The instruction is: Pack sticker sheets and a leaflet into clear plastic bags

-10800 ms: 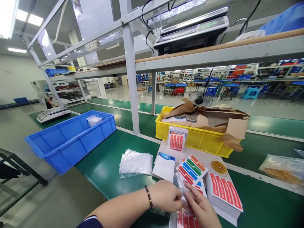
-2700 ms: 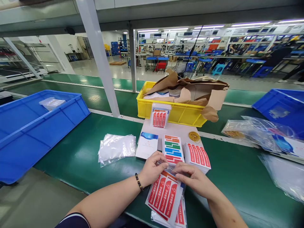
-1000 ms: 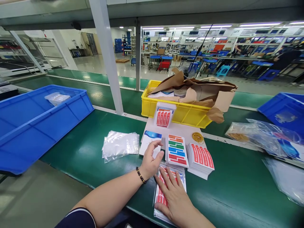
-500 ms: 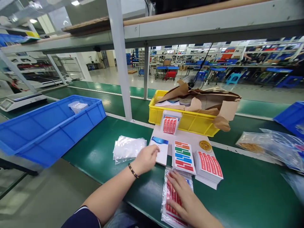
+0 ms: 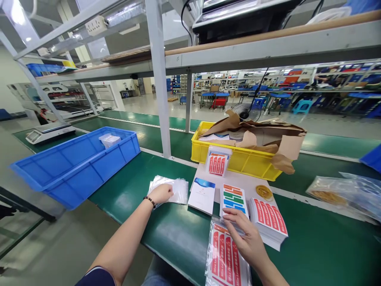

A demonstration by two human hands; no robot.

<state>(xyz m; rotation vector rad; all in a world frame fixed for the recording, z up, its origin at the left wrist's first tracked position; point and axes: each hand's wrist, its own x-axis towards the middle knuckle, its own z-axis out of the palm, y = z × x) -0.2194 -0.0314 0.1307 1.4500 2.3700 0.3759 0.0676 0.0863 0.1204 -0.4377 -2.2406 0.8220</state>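
Note:
My left hand (image 5: pixel 161 194) rests over a pile of clear plastic bags (image 5: pixel 181 190), its fingers curled together; whether a bag is pinched in them is hidden. Just right of the pile lies a stack of white booklets with a blue top band (image 5: pixel 202 195). My right hand (image 5: pixel 245 236) is open, its fingers stretched over the near edge of a stack of multi-coloured sticker sheets (image 5: pixel 233 195). Below and left of that hand, clear bags holding red label sheets (image 5: pixel 224 258) lie at the table's front edge. A thick stack of red-striped label sheets (image 5: pixel 269 216) stands to its right.
A bagged red label set (image 5: pixel 217 163) leans on a yellow crate (image 5: pixel 238 159) filled with brown paper. Rubber bands (image 5: pixel 264 192) lie before it. A long blue bin (image 5: pixel 89 171) stands left, with a scale (image 5: pixel 50 132) behind. A white post (image 5: pixel 159 87) rises near the middle.
My left hand has moved left from the booklets to the plastic bags. My right hand has lifted off the bagged labels and shifted up and right. The camera view has tilted up.

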